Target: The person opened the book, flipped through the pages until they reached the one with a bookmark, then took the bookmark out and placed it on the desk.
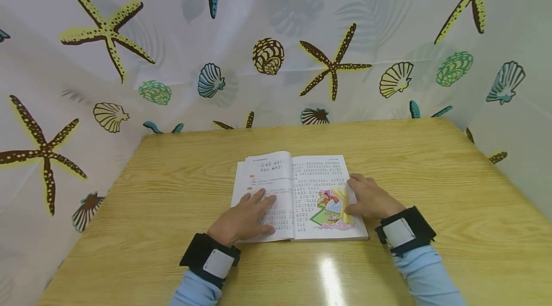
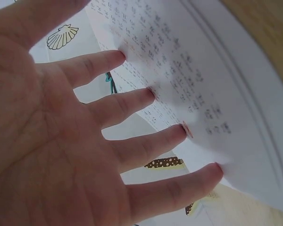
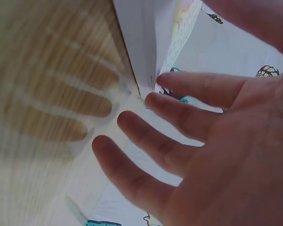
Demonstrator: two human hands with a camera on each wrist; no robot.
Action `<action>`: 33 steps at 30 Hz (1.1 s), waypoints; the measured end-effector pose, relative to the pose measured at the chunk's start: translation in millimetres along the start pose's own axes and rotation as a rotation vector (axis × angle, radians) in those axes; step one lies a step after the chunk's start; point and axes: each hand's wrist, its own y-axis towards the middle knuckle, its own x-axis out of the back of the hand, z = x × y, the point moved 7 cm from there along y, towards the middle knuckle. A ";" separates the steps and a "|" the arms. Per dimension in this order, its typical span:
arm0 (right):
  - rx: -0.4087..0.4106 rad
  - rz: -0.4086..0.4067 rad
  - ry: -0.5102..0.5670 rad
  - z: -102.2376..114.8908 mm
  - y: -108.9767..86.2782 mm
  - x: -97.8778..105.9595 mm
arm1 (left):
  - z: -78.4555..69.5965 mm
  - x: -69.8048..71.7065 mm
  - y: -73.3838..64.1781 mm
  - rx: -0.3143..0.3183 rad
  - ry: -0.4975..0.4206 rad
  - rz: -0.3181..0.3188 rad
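An open book [image 1: 319, 169] lies on the table, its left page [image 1: 270, 166] full of text and its right page carrying text and a coloured picture [image 1: 332, 208]. My left hand [image 1: 245, 220] rests on the left page with fingers spread; in the left wrist view its fingertips [image 2: 208, 173] press against the paper. At the book's right edge is my right hand [image 1: 372, 199], thumb over the picture. From the right wrist, its fingers [image 3: 188, 113] look stretched and slightly bent, the index fingertip right at the page edges [image 3: 148, 47].
The book sits mid-way on a wooden table [image 1: 181, 176]. Behind it hangs a pale cloth [image 1: 172, 47] printed with starfish and shells, which also runs along both sides. Black bands with white plates [image 1: 217, 263] wrap both wrists, above light blue sleeves [image 1: 427, 272].
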 end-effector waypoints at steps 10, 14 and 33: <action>-0.048 0.015 0.037 -1.8 1.2 1.0 | 0.4 0.6 0.3 0.000 0.009 -0.001; -0.061 0.010 0.019 -1.8 1.1 1.2 | 0.5 0.4 0.8 -0.001 0.010 0.001; 0.163 -0.323 0.175 15.9 -3.1 25.0 | -2.7 1.3 -1.0 -0.020 0.016 -0.014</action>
